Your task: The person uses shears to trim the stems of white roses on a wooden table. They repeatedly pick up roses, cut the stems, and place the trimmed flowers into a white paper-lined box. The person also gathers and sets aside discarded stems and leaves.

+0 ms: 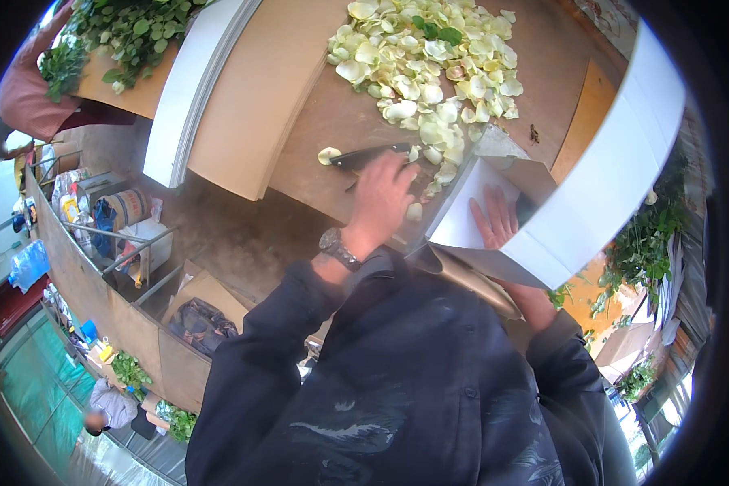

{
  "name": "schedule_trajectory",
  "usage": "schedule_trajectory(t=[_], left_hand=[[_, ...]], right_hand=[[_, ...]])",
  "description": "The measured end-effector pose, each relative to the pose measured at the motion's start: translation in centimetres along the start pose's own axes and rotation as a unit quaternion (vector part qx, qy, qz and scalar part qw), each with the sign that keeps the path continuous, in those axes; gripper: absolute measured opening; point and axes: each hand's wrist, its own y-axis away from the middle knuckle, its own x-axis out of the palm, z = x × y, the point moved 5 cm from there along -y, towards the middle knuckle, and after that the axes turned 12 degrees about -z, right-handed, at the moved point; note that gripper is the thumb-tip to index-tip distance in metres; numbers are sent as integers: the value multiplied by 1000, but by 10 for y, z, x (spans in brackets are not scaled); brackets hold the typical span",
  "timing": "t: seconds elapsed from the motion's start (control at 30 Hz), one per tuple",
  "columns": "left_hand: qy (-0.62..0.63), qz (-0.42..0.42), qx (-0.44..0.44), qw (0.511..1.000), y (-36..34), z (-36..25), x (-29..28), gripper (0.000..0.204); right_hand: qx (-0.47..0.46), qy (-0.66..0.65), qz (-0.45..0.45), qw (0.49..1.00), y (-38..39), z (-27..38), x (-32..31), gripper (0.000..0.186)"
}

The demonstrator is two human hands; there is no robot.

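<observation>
My left hand point(374, 202) has its fingers curled over a long, narrow black tool point(352, 159) on the brown work table point(316, 186), with loose petals beside it. My right hand point(494, 220) lies with fingers stretched out on a white sheet point(460, 212) beside a metal-edged piece, under a tall curved white board point(607, 186). A heap of pale cream-green rose petals point(417, 61) covers the back of the table and trails down between my hands. A brownish rolled or curved piece point(482, 296) shows below the sheet, partly hidden.
Stacked white and tan boards point(247, 81) and leafy stems point(138, 40) lie left of the petals; more foliage point(648, 219) at right. A railed bench point(121, 219) with bags and a cardboard box stands left. A person in pink point(36, 97) and another in grey point(113, 401) are nearby.
</observation>
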Motion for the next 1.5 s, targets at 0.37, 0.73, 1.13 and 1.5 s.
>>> schedule_trajectory(t=[0.37,0.73,1.13,1.5], left_hand=[[-169,92,-84,978,-4,69,9,73],[558,196,-566,574,34,54,-8,47],[92,229,-90,965,58,17,-20,74],[23,133,113,984,42,12,-19,73]], right_hand=[[-9,-97,-86,992,14,-3,23,93],[-46,-50,-1,998,11,14,18,101],[-15,-37,24,999,10,20,17,98],[-13,-22,29,999,11,21,19,99]])
